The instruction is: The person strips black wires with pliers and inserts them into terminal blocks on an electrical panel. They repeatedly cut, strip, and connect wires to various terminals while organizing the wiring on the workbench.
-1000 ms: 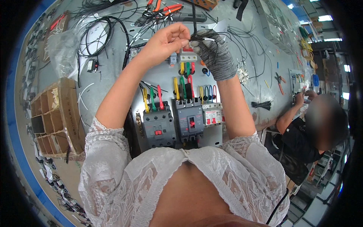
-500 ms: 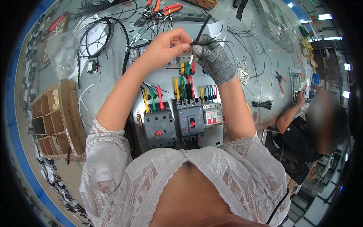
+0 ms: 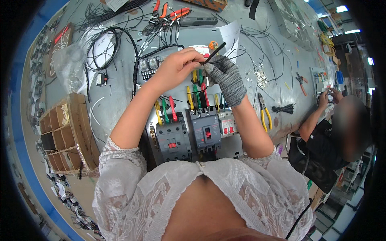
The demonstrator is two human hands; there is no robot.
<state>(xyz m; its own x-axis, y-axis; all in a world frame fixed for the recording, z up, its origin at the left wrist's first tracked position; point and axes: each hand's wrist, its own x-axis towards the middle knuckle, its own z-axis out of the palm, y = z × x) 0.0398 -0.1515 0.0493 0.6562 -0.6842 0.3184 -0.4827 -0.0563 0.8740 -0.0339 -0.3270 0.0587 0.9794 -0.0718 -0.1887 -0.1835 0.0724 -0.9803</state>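
Observation:
My bare left hand and my grey-gloved right hand meet above a grey mounting panel. Between their fingertips they pinch a thin black wire that sticks up and to the right. Below the hands, on the panel, sit a dark contactor, a grey circuit breaker with a red switch and a small white breaker. Yellow, green and red wires loop between these devices and a terminal block higher up.
A cardboard box with dividers stands at the left. Pliers with orange handles lie at the top, yellow-handled pliers and a bundle of black ties at the right. Another person works at the table's right end.
Both hands have dropped slightly toward the panel. The black wire now points up and right between the fingertips instead of hanging across the hands.

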